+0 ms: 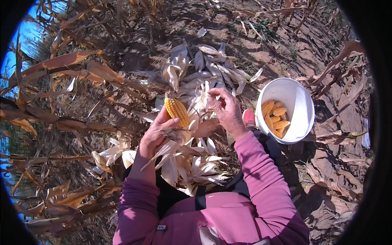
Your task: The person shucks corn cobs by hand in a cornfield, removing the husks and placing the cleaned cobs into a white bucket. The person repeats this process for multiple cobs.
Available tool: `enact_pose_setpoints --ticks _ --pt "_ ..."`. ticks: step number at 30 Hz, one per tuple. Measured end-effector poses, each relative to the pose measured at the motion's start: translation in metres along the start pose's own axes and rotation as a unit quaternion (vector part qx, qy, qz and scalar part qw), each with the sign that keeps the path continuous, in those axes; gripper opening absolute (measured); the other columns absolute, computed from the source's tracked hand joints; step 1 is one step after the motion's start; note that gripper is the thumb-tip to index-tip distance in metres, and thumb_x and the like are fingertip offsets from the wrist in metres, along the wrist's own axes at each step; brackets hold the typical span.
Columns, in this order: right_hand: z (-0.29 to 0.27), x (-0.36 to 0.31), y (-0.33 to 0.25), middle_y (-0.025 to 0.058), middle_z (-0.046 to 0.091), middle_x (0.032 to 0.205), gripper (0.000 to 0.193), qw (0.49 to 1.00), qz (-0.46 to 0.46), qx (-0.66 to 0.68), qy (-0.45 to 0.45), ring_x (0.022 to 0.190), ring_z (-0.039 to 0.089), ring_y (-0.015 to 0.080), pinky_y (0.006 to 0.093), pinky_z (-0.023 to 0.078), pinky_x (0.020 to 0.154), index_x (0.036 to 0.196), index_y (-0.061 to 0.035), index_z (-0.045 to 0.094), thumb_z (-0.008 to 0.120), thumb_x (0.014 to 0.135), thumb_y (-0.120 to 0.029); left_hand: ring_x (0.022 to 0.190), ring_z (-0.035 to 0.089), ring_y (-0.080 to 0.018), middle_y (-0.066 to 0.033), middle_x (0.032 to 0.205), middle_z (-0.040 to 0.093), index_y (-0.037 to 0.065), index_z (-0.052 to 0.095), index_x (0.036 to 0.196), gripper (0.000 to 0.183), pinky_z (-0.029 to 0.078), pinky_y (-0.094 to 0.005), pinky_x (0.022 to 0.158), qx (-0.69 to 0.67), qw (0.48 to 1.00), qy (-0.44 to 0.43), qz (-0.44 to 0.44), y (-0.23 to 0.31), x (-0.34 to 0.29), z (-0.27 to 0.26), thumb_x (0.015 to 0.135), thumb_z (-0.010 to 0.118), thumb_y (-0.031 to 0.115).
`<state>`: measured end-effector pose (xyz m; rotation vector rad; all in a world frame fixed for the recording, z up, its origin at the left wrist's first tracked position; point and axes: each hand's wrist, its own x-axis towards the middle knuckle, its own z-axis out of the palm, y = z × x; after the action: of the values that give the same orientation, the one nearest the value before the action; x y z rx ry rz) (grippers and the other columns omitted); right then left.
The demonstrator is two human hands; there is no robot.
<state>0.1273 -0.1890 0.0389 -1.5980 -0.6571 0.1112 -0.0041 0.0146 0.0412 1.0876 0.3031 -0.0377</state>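
One bared corn cob [177, 113], left of the white bucket [301, 116], is grasped in the left hand [157, 129], right hand [228, 114] curled near pale husks [192, 84], can't tell if pinching any; looks like husking, next probably calls for snapping off leftover husk [206, 128], then bucketing.
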Motion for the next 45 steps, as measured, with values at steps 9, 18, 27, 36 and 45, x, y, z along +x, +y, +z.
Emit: enact_pose_setpoints --ticks 9,18,27,36,45 --pt "0.025 -0.009 0.036 0.0192 0.063 0.106 0.064 0.968 -0.006 -0.046 -0.247 0.098 0.063 0.0318 0.0378 0.049 0.083 0.118 0.0037 0.054 0.064 0.084 -0.049 0.125 0.043 -0.0158 -0.0059 0.142 0.039 0.013 0.014 0.151 0.08 0.04 -0.0294 0.099 0.048 0.99 -0.093 -0.09 -0.001 0.0 0.006 0.087 0.059 -0.005" --pt "0.012 -0.01 0.022 0.0087 0.057 0.067 0.029 0.95 0.069 0.046 -0.3 0.06 0.056 0.0179 0.0302 0.045 0.058 0.084 -0.0021 0.055 0.057 0.095 -0.03 0.12 0.044 -0.0128 -0.0035 0.138 0.042 0.013 0.015 0.151 0.078 0.04 -0.0257 0.093 0.075 0.986 -0.102 -0.104 0.004 -0.006 0.009 0.088 0.059 -0.003" --pt "-0.015 0.007 0.015 -0.0018 0.056 0.07 0.04 0.955 0.151 0.236 -0.1 0.06 0.052 0.0048 0.0189 0.045 0.054 0.094 -0.0047 0.058 0.047 0.098 -0.043 0.118 0.045 -0.0126 -0.0041 0.132 0.047 0.008 0.025 0.147 0.069 0.038 -0.0296 0.1 0.232 0.967 -0.087 -0.066 -0.008 0.002 -0.003 0.089 0.061 0.002" --pt "0.01 -0.006 0.017 0.0172 0.059 0.073 0.052 0.961 -0.017 -0.072 -0.268 0.071 0.06 0.034 0.042 0.046 0.067 0.089 -0.0009 0.053 0.048 0.093 -0.053 0.115 0.05 -0.015 -0.0039 0.133 0.049 0.013 0.03 0.146 0.067 0.041 -0.03 0.096 0.371 0.9 -0.205 -0.104 0.001 -0.002 0.013 0.088 0.063 0.009" --pt "0.021 -0.011 0.023 0.0184 0.059 0.074 0.038 0.979 -0.024 -0.105 -0.171 0.072 0.06 0.0374 0.0437 0.045 0.064 0.083 -0.0007 0.056 0.048 0.096 -0.035 0.103 0.052 -0.0149 -0.007 0.116 0.054 0.004 0.035 0.136 0.067 0.042 -0.0296 0.091 0.191 0.967 -0.144 -0.089 -0.038 -0.006 0.018 0.079 0.07 0.007"
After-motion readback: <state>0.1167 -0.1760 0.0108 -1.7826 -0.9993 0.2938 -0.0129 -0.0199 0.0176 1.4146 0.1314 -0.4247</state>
